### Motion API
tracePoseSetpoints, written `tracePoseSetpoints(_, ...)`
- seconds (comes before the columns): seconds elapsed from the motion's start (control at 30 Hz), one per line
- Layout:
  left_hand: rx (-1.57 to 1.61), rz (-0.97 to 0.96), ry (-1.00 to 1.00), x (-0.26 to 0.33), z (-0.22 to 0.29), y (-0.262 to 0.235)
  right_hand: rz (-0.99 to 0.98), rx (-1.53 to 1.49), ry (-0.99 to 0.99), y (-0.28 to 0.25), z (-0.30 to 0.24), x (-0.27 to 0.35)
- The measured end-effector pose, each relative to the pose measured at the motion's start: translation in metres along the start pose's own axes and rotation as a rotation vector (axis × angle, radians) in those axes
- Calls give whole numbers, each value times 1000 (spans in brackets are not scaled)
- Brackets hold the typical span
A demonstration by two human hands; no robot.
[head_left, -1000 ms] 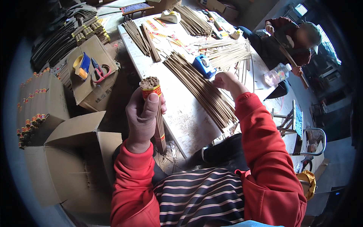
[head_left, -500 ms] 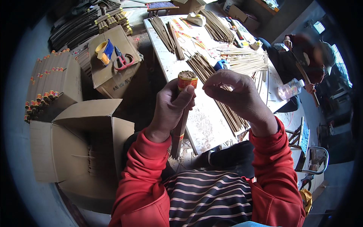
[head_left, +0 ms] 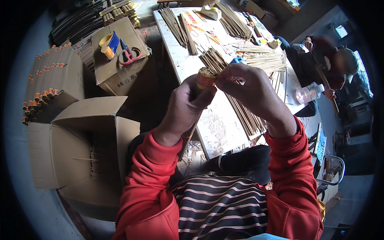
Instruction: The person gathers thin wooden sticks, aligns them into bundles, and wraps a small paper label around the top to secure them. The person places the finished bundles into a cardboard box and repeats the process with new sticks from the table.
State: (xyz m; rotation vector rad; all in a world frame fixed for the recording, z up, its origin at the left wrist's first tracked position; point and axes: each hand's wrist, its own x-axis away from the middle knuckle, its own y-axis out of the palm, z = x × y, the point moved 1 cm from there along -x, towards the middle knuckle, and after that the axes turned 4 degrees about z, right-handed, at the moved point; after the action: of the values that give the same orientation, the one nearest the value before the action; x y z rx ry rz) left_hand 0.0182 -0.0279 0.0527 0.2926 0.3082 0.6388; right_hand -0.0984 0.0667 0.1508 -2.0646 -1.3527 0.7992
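My left hand is wrapped round the upper end of a bundle of brown incense sticks, with a red and yellow paper band about its top. The bundle leans, its lower part mostly hidden behind my left hand and sleeve. My right hand is closed in a pinch, thumb and forefinger touching the band's right side. What lies between those fingertips, if anything, is hidden. Beneath my right hand, loose brown incense sticks lie on the white table.
An open cardboard box holding some sticks stands at the left. Behind it, scissors and a tape dispenser rest on a closed carton. Banded bundles are stacked far left. A plastic bottle is near a co-worker.
My left hand has raised the bundle slightly to the right and tilted it. My right pinch, apart from the bundle before, now meets its band. The view has shifted a little.
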Motion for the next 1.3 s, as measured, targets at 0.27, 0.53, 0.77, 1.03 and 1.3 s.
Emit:
tracePoseSetpoints(0.27, -111, 15, 55, -1, -2, 8, 30, 54, 35, -3, 1, 2)
tracePoseSetpoints(0.53, -159, 75, 139, 3, -6, 18, 35, 27, 150, -8, 2, 4)
tracePoseSetpoints(0.77, -63, 45, 127, 4, -7, 20, 44, 20, 166, -9, 6, 6)
tracePoseSetpoints(1.03, 213, -134, -54, 10, 4, 19, 6, -22, 24, -12, 26, 2)
tracePoseSetpoints(1.3, 742, -439, -259, 12, -4, 18, -188, -477, -193, -8, 35, -1)
